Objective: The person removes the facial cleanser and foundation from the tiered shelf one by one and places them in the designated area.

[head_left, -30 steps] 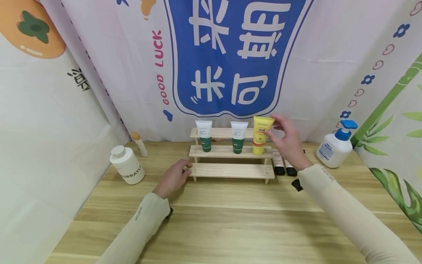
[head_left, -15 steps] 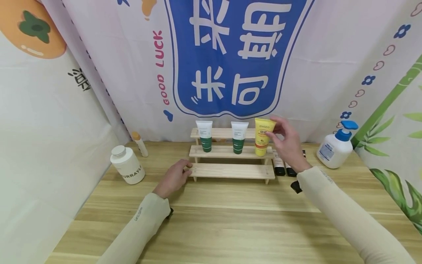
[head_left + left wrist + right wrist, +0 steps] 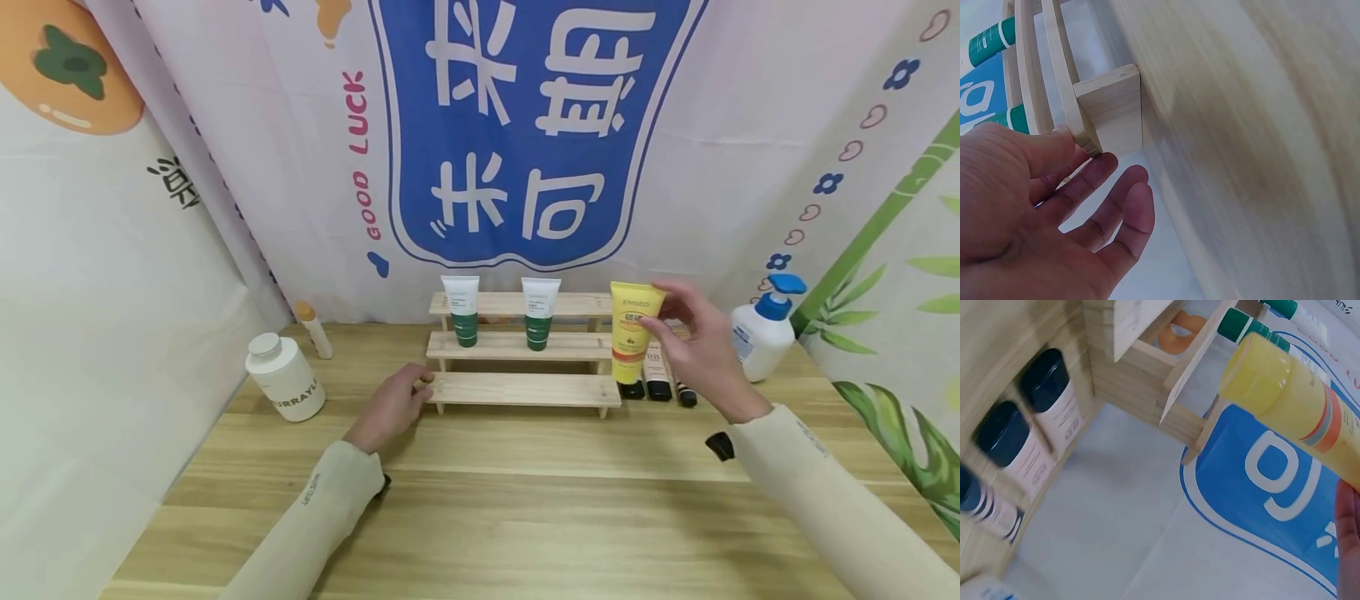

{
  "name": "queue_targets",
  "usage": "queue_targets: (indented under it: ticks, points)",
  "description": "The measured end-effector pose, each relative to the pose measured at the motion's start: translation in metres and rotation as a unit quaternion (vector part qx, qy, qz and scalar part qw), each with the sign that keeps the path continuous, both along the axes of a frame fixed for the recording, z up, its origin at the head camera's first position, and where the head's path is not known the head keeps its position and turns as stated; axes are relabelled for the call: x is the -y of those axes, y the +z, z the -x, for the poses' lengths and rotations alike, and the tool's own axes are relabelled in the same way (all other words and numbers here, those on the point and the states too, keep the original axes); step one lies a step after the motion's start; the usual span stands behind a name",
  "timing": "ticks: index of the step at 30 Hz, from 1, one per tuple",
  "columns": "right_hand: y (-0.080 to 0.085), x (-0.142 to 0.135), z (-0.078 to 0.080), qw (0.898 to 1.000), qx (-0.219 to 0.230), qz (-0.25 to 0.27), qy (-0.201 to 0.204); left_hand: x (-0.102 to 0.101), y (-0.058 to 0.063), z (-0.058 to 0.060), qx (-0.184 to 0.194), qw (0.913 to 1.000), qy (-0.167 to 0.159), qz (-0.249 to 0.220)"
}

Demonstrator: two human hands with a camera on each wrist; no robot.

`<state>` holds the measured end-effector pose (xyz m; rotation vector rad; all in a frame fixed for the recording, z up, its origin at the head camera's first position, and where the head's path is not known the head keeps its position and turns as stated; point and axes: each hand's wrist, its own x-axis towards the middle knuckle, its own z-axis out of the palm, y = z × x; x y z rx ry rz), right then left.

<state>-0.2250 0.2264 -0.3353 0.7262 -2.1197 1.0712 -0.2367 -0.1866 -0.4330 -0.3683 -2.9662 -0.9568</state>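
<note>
My right hand [image 3: 701, 350] pinches a yellow squeeze tube [image 3: 632, 333] near its top crimp, cap downward, in front of the right end of a three-step wooden display rack [image 3: 525, 389]. In the right wrist view the yellow tube [image 3: 1319, 419] is off the rack, and only a bit of the hand [image 3: 1349, 531] shows. At the rack's left end, my left hand [image 3: 392, 406] grips the lowest step; the left wrist view has thumb and forefinger on the step's corner, other fingers loosely bent. On the middle step stand two white-and-green tubes, one left [image 3: 461, 310], one nearer the centre [image 3: 538, 312].
Several black-capped pale tubes [image 3: 657, 375] lie right of the rack, partly behind the yellow tube and right hand. Further right is a white pump bottle [image 3: 761, 337] with a blue head. A white lidded bottle [image 3: 287, 379] and an orange-capped stick [image 3: 312, 329] stand left.
The right hand has lifted the yellow tube off the middle step and brought it rightward and nearer to me. My left hand stays on the rack's end.
</note>
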Motion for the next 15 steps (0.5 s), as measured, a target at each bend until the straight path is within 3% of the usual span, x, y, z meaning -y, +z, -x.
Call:
queue_targets:
  ticks: [4, 7, 11, 15]
  points:
    - [-0.007, -0.018, -0.007, 0.999, 0.006, -0.036, 0.001, 0.001, 0.0, 0.0, 0.001, 1.0, -0.005, -0.005]
    - [-0.011, -0.026, -0.011, 0.997, 0.035, -0.062, 0.002, 0.002, 0.0, 0.0, 0.0, 1.0, -0.003, -0.008]
    - [-0.022, -0.034, -0.016, 0.988, 0.12, -0.1, -0.017, 0.002, 0.001, 0.0, -0.001, 1.0, -0.005, -0.007]
    - [-0.039, -0.041, -0.022, 0.965, 0.224, -0.133, -0.027, 0.001, 0.002, 0.0, -0.003, 0.9999, -0.011, -0.003]
